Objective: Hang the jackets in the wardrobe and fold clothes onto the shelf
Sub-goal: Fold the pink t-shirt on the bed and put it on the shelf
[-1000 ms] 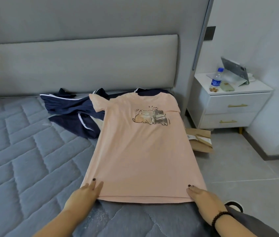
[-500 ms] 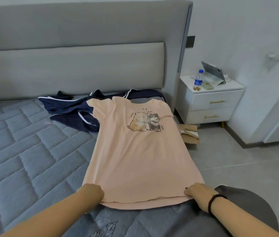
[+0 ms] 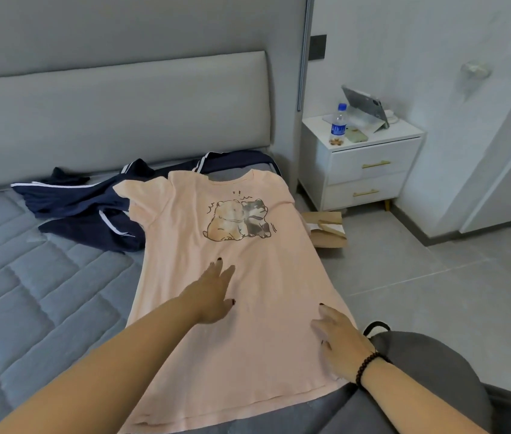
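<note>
A pink T-shirt (image 3: 247,355) with a cartoon animal print lies flat, front up, on the grey quilted mattress (image 3: 28,308), neck toward the headboard. My left hand (image 3: 211,292) rests flat on the shirt's middle with straight fingers pointing toward the print. My right hand (image 3: 340,343), a dark bead bracelet at its wrist, lies flat on the shirt near its right edge. Navy clothes with white stripes (image 3: 91,208) lie crumpled behind the shirt's left sleeve.
A padded grey headboard (image 3: 122,114) runs behind the bed. To the right stands a white nightstand (image 3: 367,170) with a water bottle (image 3: 338,123), a phone and a propped tablet. A brown paper package (image 3: 326,230) lies on the tiled floor.
Both hands left the shirt's bottom hem and moved up onto the shirt, now lying flat with straight fingers. The camera moved closer and lower.
</note>
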A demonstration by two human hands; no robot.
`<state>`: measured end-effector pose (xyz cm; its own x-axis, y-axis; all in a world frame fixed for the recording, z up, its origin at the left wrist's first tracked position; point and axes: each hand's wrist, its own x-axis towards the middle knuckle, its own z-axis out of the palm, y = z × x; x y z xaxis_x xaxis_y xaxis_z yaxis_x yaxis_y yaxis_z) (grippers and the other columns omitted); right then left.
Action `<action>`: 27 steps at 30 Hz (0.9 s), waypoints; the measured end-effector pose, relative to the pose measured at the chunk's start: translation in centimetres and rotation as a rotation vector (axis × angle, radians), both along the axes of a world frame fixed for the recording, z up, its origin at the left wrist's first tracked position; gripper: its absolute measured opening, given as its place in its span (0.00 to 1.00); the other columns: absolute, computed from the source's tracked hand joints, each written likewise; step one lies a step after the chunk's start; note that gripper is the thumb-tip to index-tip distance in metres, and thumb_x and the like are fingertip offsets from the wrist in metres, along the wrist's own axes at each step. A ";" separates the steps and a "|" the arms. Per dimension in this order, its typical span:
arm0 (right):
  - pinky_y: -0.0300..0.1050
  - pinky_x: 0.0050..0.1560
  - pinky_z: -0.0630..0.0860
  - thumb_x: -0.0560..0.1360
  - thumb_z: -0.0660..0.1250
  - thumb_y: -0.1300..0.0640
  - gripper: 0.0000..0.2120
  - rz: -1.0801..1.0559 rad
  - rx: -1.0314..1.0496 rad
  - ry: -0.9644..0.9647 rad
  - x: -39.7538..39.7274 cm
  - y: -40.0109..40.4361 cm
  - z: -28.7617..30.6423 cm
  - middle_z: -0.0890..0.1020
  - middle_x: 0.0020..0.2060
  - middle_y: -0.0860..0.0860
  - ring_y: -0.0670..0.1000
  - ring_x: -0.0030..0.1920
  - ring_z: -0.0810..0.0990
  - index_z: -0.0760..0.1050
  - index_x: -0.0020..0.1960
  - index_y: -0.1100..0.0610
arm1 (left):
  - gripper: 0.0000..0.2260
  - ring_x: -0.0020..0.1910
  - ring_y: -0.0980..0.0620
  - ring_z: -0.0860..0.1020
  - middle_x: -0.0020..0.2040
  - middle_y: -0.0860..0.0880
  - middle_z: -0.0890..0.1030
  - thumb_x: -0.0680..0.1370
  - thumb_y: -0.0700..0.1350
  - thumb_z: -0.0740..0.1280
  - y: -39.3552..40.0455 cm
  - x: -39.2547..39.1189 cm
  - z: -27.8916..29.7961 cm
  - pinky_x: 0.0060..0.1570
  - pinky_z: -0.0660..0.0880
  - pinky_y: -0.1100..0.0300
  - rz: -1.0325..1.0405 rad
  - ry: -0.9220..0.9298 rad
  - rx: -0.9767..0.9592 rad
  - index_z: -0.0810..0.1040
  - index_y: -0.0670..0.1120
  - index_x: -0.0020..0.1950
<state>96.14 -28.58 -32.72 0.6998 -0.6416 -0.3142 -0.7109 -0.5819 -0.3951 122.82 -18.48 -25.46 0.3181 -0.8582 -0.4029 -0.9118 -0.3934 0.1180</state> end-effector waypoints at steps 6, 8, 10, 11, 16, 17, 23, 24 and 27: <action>0.42 0.75 0.47 0.81 0.51 0.52 0.26 -0.158 -0.113 -0.075 4.0 -4.8 -3.2 0.40 0.77 0.49 0.50 0.77 0.39 0.50 0.78 0.51 | 0.31 0.78 0.42 0.36 0.79 0.40 0.38 0.83 0.57 0.50 -10.5 2.1 -3.9 0.77 0.46 0.47 -0.022 -0.096 -0.070 0.41 0.44 0.80; 0.44 0.76 0.45 0.82 0.49 0.50 0.27 -0.177 -0.110 -0.081 5.6 -6.4 -4.0 0.39 0.77 0.50 0.51 0.77 0.38 0.46 0.78 0.52 | 0.30 0.78 0.41 0.37 0.79 0.40 0.40 0.83 0.57 0.49 -14.0 3.7 -5.0 0.76 0.46 0.44 -0.028 -0.161 -0.119 0.42 0.43 0.79; 0.44 0.76 0.44 0.82 0.48 0.47 0.28 -0.188 -0.103 -0.076 7.1 -7.8 -4.7 0.37 0.77 0.51 0.51 0.77 0.38 0.43 0.78 0.51 | 0.30 0.78 0.42 0.37 0.80 0.42 0.39 0.83 0.56 0.48 -16.9 5.4 -6.4 0.76 0.45 0.41 0.013 -0.192 -0.158 0.42 0.44 0.79; 0.44 0.76 0.45 0.82 0.47 0.45 0.29 -0.198 -0.092 -0.065 7.8 -8.5 -5.1 0.36 0.76 0.52 0.51 0.77 0.39 0.41 0.78 0.50 | 0.30 0.78 0.42 0.35 0.80 0.43 0.38 0.83 0.57 0.47 -17.9 6.0 -7.4 0.75 0.43 0.39 0.051 -0.187 -0.161 0.41 0.46 0.80; 0.48 0.71 0.62 0.79 0.49 0.37 0.31 -0.385 0.192 -0.254 10.7 -13.9 -7.4 0.52 0.75 0.44 0.46 0.74 0.56 0.46 0.77 0.46 | 0.34 0.77 0.44 0.33 0.80 0.45 0.40 0.76 0.63 0.38 -18.9 6.5 -12.5 0.72 0.41 0.35 0.123 -0.354 -0.190 0.39 0.52 0.80; 0.49 0.67 0.66 0.79 0.50 0.39 0.26 -0.461 0.307 -0.359 11.7 -15.8 -7.6 0.61 0.71 0.45 0.47 0.71 0.63 0.57 0.74 0.47 | 0.34 0.78 0.44 0.36 0.81 0.45 0.43 0.75 0.64 0.39 -19.0 6.7 -12.8 0.73 0.42 0.35 0.128 -0.356 -0.210 0.42 0.53 0.80; 0.46 0.51 0.76 0.80 0.50 0.37 0.28 -0.971 0.903 -0.512 18.1 -27.7 -8.8 0.82 0.43 0.54 0.53 0.46 0.80 0.77 0.44 0.58 | 0.34 0.78 0.41 0.53 0.78 0.42 0.59 0.76 0.62 0.48 -19.5 6.8 -13.1 0.71 0.51 0.34 0.098 -0.359 -0.259 0.55 0.50 0.80; 0.42 0.40 0.77 0.79 0.52 0.38 0.27 -1.053 0.973 -0.563 19.3 -29.0 -8.9 0.82 0.34 0.52 0.50 0.36 0.80 0.77 0.40 0.57 | 0.34 0.78 0.41 0.54 0.78 0.41 0.60 0.76 0.61 0.49 -19.4 6.8 -13.1 0.71 0.52 0.33 0.095 -0.354 -0.266 0.57 0.49 0.79; 0.36 0.28 0.72 0.77 0.60 0.40 0.21 -1.194 1.150 -0.748 22.0 -31.2 -8.9 0.81 0.24 0.49 0.49 0.29 0.78 0.78 0.38 0.56 | 0.34 0.78 0.40 0.55 0.77 0.40 0.62 0.75 0.61 0.51 -19.5 6.9 -13.2 0.70 0.53 0.32 0.080 -0.354 -0.268 0.59 0.49 0.79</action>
